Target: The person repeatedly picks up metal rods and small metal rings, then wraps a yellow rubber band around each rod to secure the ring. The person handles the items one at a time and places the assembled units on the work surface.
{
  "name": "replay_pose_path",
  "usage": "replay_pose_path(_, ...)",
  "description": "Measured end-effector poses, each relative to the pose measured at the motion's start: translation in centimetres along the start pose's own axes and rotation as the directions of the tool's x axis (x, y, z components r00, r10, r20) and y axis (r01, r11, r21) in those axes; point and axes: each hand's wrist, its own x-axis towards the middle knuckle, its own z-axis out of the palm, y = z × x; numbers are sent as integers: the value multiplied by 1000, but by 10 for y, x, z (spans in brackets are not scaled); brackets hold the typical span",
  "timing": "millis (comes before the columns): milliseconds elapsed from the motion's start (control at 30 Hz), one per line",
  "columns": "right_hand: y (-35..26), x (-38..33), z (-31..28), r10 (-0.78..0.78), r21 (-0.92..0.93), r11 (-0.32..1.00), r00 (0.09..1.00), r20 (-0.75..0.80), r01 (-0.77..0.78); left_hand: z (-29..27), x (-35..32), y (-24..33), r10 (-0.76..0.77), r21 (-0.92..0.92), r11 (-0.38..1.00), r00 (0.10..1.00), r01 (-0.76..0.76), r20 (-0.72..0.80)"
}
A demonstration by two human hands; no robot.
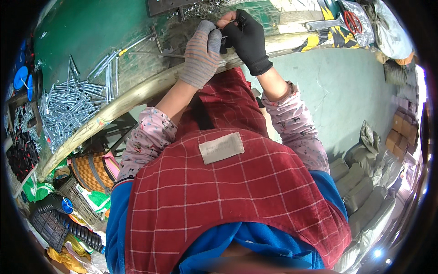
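Observation:
At the near edge of the green workbench [91, 27], my two hands meet with the fingertips pinched together. My left hand [200, 55] wears a grey and orange striped knit glove. On my right hand [248, 43] is a black glove that leaves some fingertips bare. A small dark piece [223, 45] shows between them; its kind is mostly hidden by the fingers. Just left of my left hand lies a T-shaped metal tool [156, 39]. Beyond the hands, small metal parts [198, 10] are heaped beside a dark tray [164, 5].
Many long silver bolts [75, 105] are piled on the bench's left. Black parts [20, 153] sit at far left. Red-handled scissors [352, 22] and an adjustable wrench [325, 23] lie at right. A wicker basket [91, 169] stands below the bench; grey sacks [365, 187] and cartons [401, 130] are at right.

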Motion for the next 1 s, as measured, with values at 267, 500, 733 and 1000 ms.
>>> replay_pose_path(267, 0, 7, 1, 18, -105, 994, 1000, -1, -18, -6, 7, 5, 57, 111, 992, 998, -54, -27)
replay_pose_path(500, 8, 13, 7, -70, -173, 983, 997, -40, 62, -4, 5, -6, 0, 31, 1000, 998, 3, -70)
replay_pose_path(733, -2, 0, 10, -16, -91, 996, 990, -138, 4, -7, 1, 10, -135, 166, 979, 987, 119, 84)
replay_pose_path(1000, -1, -1, 3, 73, -2, 997, 997, 1, -73, -9, -7, -17, 109, 352, 925, 987, -143, 115)
